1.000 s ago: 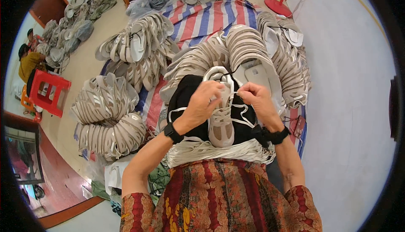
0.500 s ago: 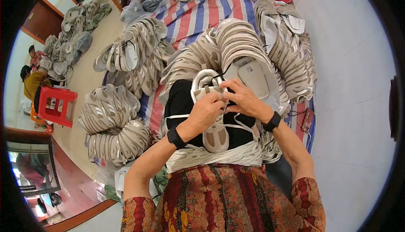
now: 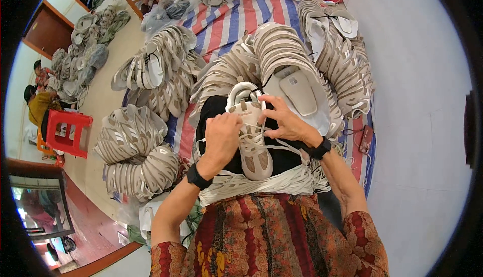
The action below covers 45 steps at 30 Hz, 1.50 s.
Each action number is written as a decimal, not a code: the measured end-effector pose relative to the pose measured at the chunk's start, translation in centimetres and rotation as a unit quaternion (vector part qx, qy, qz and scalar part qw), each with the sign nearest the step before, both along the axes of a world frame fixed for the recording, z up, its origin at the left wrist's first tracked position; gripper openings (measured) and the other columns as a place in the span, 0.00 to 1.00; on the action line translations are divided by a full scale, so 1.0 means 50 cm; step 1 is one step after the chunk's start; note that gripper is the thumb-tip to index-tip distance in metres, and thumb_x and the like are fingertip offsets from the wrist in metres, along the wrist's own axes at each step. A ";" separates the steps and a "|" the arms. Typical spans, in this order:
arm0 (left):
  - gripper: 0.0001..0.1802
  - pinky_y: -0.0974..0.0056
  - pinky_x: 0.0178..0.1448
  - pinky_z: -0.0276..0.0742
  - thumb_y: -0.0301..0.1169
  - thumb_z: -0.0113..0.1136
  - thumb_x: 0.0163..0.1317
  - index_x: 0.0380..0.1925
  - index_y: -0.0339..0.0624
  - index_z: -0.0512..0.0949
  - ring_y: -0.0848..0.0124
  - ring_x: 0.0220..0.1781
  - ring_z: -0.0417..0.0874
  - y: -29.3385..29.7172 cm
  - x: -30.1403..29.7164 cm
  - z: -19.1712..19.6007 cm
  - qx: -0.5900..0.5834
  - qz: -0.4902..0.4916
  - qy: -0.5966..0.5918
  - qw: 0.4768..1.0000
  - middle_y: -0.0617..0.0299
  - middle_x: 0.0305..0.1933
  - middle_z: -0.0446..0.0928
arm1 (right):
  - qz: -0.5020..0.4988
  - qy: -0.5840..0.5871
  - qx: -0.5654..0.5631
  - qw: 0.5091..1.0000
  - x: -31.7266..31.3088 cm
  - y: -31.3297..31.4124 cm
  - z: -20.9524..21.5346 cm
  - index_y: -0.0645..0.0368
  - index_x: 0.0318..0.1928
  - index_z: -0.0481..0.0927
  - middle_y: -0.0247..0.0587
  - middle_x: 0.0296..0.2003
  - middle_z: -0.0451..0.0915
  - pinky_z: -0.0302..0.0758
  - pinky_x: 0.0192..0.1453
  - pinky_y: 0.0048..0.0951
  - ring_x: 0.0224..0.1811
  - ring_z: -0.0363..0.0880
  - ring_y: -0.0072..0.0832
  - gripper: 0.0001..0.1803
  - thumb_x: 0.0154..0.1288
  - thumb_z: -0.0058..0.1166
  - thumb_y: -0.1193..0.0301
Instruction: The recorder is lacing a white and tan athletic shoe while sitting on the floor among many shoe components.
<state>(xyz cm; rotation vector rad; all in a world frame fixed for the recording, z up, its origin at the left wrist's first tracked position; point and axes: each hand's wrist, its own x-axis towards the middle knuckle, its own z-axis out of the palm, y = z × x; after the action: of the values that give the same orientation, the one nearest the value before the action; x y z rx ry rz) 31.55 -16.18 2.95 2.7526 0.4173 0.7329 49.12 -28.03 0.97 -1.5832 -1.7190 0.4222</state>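
Note:
A beige and white sneaker upper (image 3: 256, 162) with brown mesh at the toe lies on the black cloth over my lap, toe toward me. A pale shoelace (image 3: 253, 137) crosses its front, and loose lace trails to the right. At the upper's left edge, my left hand (image 3: 221, 138) is closed in a pinch on the shoelace; its fingertips are partly hidden. My right hand (image 3: 289, 123) grips the right edge by the eyelets, thumb and index finger apart along it. A bundle of white laces (image 3: 256, 190) lies across my lap.
Nested stacks of uppers (image 3: 287, 45) surround me, with more at the left (image 3: 133, 131) and right (image 3: 347, 75). Below is a striped sheet (image 3: 221, 25). A red stool (image 3: 68, 133) stands left, near people at other piles. A reddish-brown pouch-like item (image 3: 366, 140) lies right.
My left hand has moved left and slightly down from the middle of the upper. My right hand has shifted slightly left, its fingers spreading along the edge. More of the tongue and lacing shows.

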 end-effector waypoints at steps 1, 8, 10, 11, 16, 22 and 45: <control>0.05 0.60 0.35 0.63 0.24 0.57 0.48 0.26 0.42 0.72 0.62 0.30 0.73 0.008 -0.008 -0.001 -0.069 -0.005 -0.023 0.997 0.60 0.25 0.71 | -0.005 0.008 0.000 1.000 -0.008 0.000 -0.003 0.53 0.34 0.74 0.45 0.58 0.59 0.57 0.62 0.41 0.56 0.57 0.46 0.16 0.41 0.62 0.70; 0.06 0.63 0.31 0.68 0.19 0.57 0.48 0.28 0.37 0.73 0.61 0.27 0.74 0.004 -0.018 -0.018 -0.268 -0.025 -0.104 0.958 0.56 0.25 0.72 | -0.098 0.064 0.012 0.993 -0.068 0.000 -0.014 0.52 0.34 0.79 0.50 0.59 0.57 0.53 0.64 0.41 0.60 0.54 0.48 0.13 0.43 0.61 0.70; 0.05 0.65 0.29 0.69 0.20 0.57 0.50 0.28 0.35 0.74 0.63 0.25 0.74 0.002 -0.020 -0.017 -0.310 -0.010 -0.107 0.945 0.55 0.26 0.73 | -0.160 0.049 0.030 0.985 -0.087 0.003 -0.017 0.55 0.33 0.80 0.51 0.58 0.58 0.53 0.64 0.41 0.60 0.54 0.47 0.10 0.45 0.61 0.71; 0.05 0.65 0.29 0.69 0.20 0.57 0.50 0.28 0.35 0.74 0.63 0.25 0.74 0.003 -0.023 -0.016 -0.301 -0.013 -0.113 0.947 0.55 0.26 0.73 | -0.153 0.047 0.041 0.986 -0.096 0.005 -0.019 0.55 0.33 0.80 0.51 0.58 0.58 0.53 0.64 0.41 0.60 0.54 0.47 0.10 0.45 0.61 0.71; 0.04 0.71 0.32 0.70 0.21 0.59 0.51 0.28 0.34 0.74 0.74 0.27 0.75 0.008 -0.028 -0.014 -0.324 -0.015 -0.084 0.942 0.60 0.26 0.75 | -0.194 0.030 0.071 0.978 -0.117 0.010 -0.021 0.59 0.33 0.79 0.51 0.56 0.62 0.57 0.62 0.40 0.59 0.57 0.46 0.10 0.46 0.60 0.73; 0.05 0.74 0.33 0.70 0.21 0.60 0.51 0.30 0.35 0.75 0.79 0.27 0.74 0.010 -0.029 -0.023 -0.371 0.001 -0.066 0.926 0.64 0.26 0.76 | -0.193 -0.043 0.132 0.971 -0.112 0.013 -0.010 0.60 0.31 0.78 0.46 0.51 0.67 0.61 0.57 0.40 0.54 0.62 0.43 0.09 0.45 0.61 0.75; 0.04 0.71 0.38 0.74 0.25 0.55 0.59 0.33 0.36 0.73 0.75 0.31 0.77 0.050 -0.028 -0.018 -0.732 -0.027 -0.191 0.653 0.59 0.30 0.78 | -0.149 0.073 0.029 0.986 -0.136 -0.032 0.028 0.62 0.33 0.73 0.45 0.29 0.72 0.71 0.35 0.37 0.31 0.73 0.42 0.04 0.55 0.50 0.77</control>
<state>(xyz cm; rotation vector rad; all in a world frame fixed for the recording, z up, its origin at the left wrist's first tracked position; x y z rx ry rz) 30.15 -13.67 2.03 1.0216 0.4878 0.5055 42.31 -29.63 2.35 -1.6894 -1.3452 0.3255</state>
